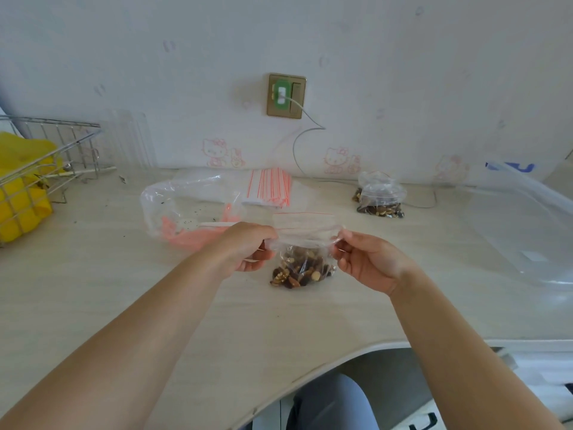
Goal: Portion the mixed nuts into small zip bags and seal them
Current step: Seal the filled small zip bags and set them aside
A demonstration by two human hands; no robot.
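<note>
Zip bag [305, 243] of nuts pinched by left hand [248, 249], right hand [366, 262].

A single wide-angle head view looks forward and down from the seated person's position, close over the tabletop [124, 274], facing the wall [403, 72] behind it, edges bowed.

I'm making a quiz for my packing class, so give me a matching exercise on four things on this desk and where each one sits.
Things:
1. Small clear zip bag of mixed nuts
2. Stack of empty red-striped zip bags
3. Silver wire basket
4. Second filled nut bag

Places:
A. Far left edge
B. Back right, near the wall
C. Pinched between both hands
D. Back centre, below the socket

Pairs: 1-C, 2-D, 3-A, 4-B
</note>
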